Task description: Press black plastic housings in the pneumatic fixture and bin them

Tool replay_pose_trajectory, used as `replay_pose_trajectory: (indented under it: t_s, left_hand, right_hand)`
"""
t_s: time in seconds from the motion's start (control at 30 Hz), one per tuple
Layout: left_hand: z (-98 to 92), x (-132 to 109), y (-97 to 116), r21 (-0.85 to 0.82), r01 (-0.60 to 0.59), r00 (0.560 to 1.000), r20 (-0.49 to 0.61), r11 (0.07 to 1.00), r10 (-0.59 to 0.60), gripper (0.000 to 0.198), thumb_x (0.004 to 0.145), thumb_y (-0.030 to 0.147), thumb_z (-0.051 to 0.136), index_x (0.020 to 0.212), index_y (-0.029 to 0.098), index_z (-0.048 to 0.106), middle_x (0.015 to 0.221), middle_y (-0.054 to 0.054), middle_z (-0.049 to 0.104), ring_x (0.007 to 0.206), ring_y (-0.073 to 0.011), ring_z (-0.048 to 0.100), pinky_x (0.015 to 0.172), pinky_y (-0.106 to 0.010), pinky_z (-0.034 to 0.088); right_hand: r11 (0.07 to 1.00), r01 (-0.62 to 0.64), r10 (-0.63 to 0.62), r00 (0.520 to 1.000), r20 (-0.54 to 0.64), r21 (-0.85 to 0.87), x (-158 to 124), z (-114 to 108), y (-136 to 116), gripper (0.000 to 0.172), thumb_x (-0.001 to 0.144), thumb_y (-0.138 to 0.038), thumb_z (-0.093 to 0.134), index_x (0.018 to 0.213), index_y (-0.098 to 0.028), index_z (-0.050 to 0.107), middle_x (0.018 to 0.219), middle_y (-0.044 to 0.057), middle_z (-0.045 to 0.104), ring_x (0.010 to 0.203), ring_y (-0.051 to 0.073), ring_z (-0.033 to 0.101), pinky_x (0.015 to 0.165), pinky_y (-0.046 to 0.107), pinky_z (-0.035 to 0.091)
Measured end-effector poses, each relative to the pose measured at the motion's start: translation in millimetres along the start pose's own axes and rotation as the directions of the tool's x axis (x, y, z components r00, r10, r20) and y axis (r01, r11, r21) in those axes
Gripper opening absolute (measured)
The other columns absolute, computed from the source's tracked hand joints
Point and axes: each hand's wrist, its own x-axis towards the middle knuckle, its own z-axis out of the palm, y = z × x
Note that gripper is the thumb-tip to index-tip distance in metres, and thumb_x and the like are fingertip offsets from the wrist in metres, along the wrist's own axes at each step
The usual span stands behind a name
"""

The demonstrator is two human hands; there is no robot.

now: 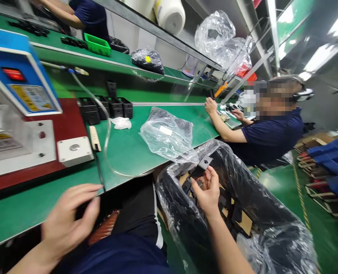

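Note:
My right hand (207,190) grips a small black plastic housing (202,166) with a round hole in one face. It holds this part over a box lined with clear plastic (286,228), to the right of the bench. More black parts (234,213) and pieces of brown cardboard (245,222) lie inside that box. At the bench's front edge, my left hand (72,219) is slightly blurred, its thumb apart from the fingers and nothing visible between them. A thin black cable (99,171) runs down near its fingertips.
A blue machine (17,72) on a red base (72,118) stands left, beside a white button box (75,149). Several black housings (116,108), a clear hose (107,137) and a plastic bag (169,133) occupy the green bench (129,152). A co-worker (268,129) sits at the right.

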Motion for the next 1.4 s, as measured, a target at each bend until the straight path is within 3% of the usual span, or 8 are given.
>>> replay_pose_trajectory:
  t_s: [0.17, 0.33, 0.47, 0.63, 0.77, 0.9, 1.07, 1.4]
  left_hand:
    - [-2.4, 29, 42, -0.147, 0.026, 0.948, 0.319, 0.989, 0.022, 0.06, 0.086, 0.037, 0.061, 0.137, 0.021, 0.035, 0.127, -0.014, 0.056, 0.101, -0.0194, 0.064, 0.07, -0.026, 0.059]
    - [-41.2, 42, 48, -0.13, 0.092, 0.989, 0.123, 0.987, -0.075, 0.033, 0.093, 0.033, 0.052, 0.123, 0.02, 0.049, 0.12, -0.01, 0.062, 0.109, -0.0195, 0.061, 0.092, -0.033, 0.053]
    - [-76.3, 31, 31, -0.231, 0.138, 0.979, -0.115, 0.963, -0.168, 0.015, 0.096, 0.021, 0.045, 0.107, 0.022, 0.054, 0.112, -0.006, 0.065, 0.107, -0.0161, 0.062, 0.094, -0.029, 0.05]
    - [-104.3, 19, 18, -0.202, -0.076, 0.997, -0.015, 0.976, 0.075, 0.024, 0.095, 0.027, 0.046, 0.119, 0.027, 0.049, 0.119, -0.006, 0.062, 0.11, -0.0169, 0.06, 0.094, -0.028, 0.049]
    - [-114.9, 20, 17, -0.265, 0.197, 0.98, 0.04, 0.944, -0.193, 0.042, 0.095, 0.049, 0.039, 0.13, 0.027, 0.044, 0.133, -0.011, 0.052, 0.104, -0.0224, 0.061, 0.087, -0.035, 0.053]
    - [-121.3, 32, 13, -0.27, 0.409, 0.895, -0.069, 0.872, -0.441, 0.032, 0.095, 0.046, 0.042, 0.116, 0.023, 0.05, 0.102, -0.007, 0.063, 0.084, -0.0183, 0.062, 0.073, -0.03, 0.053]
    - [-129.2, 64, 8, 0.022, 0.096, 0.941, -0.329, 0.995, -0.084, 0.028, 0.089, 0.038, 0.056, 0.111, 0.022, 0.051, 0.103, -0.006, 0.059, 0.096, -0.0183, 0.059, 0.085, -0.03, 0.049]
    - [-163.4, 189, -32, 0.323, 0.036, 0.874, -0.47, 0.946, 0.127, 0.027, 0.092, 0.041, 0.047, 0.105, 0.018, 0.054, 0.105, -0.01, 0.063, 0.102, -0.0232, 0.058, 0.091, -0.039, 0.045]
  right_hand:
    - [0.87, 0.491, -0.486, 0.837, 0.251, 0.046, -12, 80, -73, 0.059, 0.082, -0.014, 0.059, 0.137, -0.023, 0.039, 0.126, 0.013, 0.057, 0.113, 0.025, 0.058, 0.092, 0.041, 0.053]
    - [0.637, 0.694, -0.768, 0.536, 0.349, 0.336, -13, 137, -133, 0.062, 0.082, -0.008, 0.056, 0.139, -0.025, 0.04, 0.128, 0.012, 0.056, 0.122, 0.028, 0.051, 0.1, 0.052, 0.047]
    - [0.837, 0.084, -0.448, 0.674, 0.587, 0.541, -12, 158, -164, 0.048, 0.087, -0.035, 0.062, 0.132, -0.025, 0.046, 0.129, 0.013, 0.055, 0.112, 0.027, 0.058, 0.079, 0.04, 0.057]
    - [0.659, -0.676, -0.216, 0.251, 0.944, 0.331, -11, 180, -193, 0.047, 0.089, -0.064, 0.045, 0.098, -0.019, 0.053, 0.081, 0.007, 0.065, 0.054, 0.013, 0.06, 0.04, 0.021, 0.044]
    - [0.76, -0.459, -0.316, 0.358, 0.879, 0.46, -9, 189, -209, 0.032, 0.086, -0.049, 0.062, 0.082, -0.019, 0.052, 0.07, 0.001, 0.062, 0.059, 0.011, 0.059, 0.056, 0.021, 0.048]
    - [0.821, -0.016, -0.52, 0.391, 0.76, 0.57, 8, 196, -219, 0.048, 0.081, -0.035, 0.071, 0.124, -0.026, 0.053, 0.123, 0.007, 0.059, 0.111, 0.022, 0.058, 0.094, 0.033, 0.048]
    - [0.741, 0.006, -0.642, 0.301, 0.705, 0.672, 47, 222, -244, 0.066, 0.078, -0.029, 0.075, 0.136, -0.033, 0.046, 0.133, 0.005, 0.056, 0.123, 0.023, 0.053, 0.105, 0.037, 0.044]
    - [0.615, 0.207, -0.761, 0.407, 0.505, 0.761, 132, 317, -307, 0.061, 0.074, -0.039, 0.077, 0.13, -0.026, 0.056, 0.134, 0.006, 0.056, 0.126, 0.028, 0.05, 0.107, 0.046, 0.04]
